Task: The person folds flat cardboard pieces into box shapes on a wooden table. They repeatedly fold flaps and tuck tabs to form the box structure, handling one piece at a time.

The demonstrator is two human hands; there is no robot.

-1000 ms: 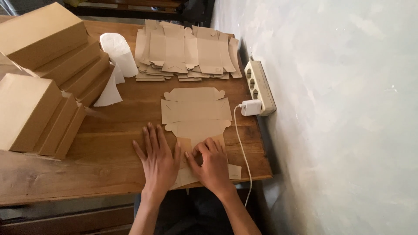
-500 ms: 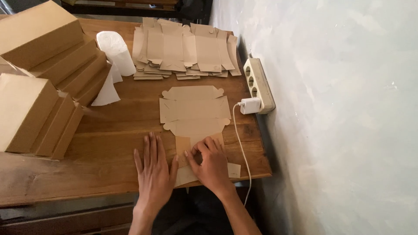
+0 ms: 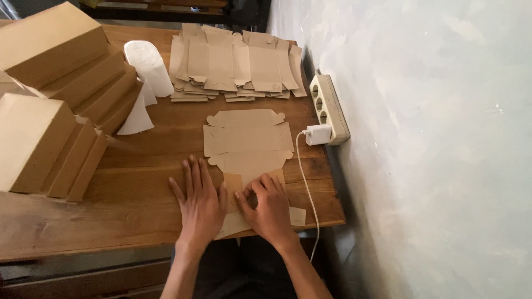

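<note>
Left hand (image 3: 200, 202) lies flat, fingers spread, on the wooden table (image 3: 138, 194), its thumb edge over the flat cardboard blank (image 3: 247, 145); right hand (image 3: 269, 207) presses the blank's near flap; stack of blanks (image 3: 235, 66) beyond; folded boxes (image 3: 50, 105) at left; power strip (image 3: 328, 108) against the wall.

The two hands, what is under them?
Both the left hand and right hand press a flat brown cardboard cutout on the wooden table. Its near end is hidden beneath them.

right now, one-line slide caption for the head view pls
Left hand flat and right hand pressing on a flat cardboard box blank on a wooden table.
</note>
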